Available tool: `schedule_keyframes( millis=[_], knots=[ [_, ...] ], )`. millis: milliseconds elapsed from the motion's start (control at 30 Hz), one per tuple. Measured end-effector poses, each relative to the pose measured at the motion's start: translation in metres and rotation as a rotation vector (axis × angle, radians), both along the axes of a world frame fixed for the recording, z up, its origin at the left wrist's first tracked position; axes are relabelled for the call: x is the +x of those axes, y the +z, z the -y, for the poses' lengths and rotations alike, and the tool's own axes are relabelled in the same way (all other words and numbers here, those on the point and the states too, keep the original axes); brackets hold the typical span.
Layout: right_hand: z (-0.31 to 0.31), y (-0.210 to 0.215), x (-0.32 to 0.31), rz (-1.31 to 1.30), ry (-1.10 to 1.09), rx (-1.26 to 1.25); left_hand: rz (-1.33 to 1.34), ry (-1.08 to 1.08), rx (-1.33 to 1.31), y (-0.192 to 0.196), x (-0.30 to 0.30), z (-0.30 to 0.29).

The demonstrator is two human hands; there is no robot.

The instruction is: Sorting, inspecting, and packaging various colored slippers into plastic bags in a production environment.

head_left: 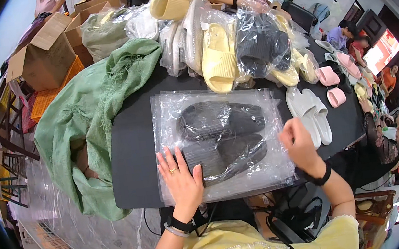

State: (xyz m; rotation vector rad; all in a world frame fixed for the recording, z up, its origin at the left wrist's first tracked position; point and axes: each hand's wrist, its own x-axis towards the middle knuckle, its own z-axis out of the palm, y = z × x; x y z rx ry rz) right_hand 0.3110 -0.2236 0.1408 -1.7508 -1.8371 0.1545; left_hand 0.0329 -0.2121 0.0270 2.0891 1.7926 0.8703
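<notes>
Partly veiled by glare, black slippers lie in a clear bag, mid-frame. The left hand lies spread on it; the right hand curls at its right edge, whether pinching I can't tell. A green sack hides the bench's upper-left edge; bare surface shows between.

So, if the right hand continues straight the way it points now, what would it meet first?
The right hand would probably meet the clear plastic beside the black slippers; its height is unclear.
</notes>
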Motion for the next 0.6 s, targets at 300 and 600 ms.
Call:
schedule_keyframes(
  millis=[300,600],
  knots=[
    [0.02,-0.023,0.002,0.1,-0.054,-0.015,-0.035,0.001,0.006,0.0,-0.001,-0.001],
    [0.026,-0.028,0.04,-0.945,-0.13,-0.611,0.01,0.021,0.023,0.0,0.002,0.0]
  ],
)
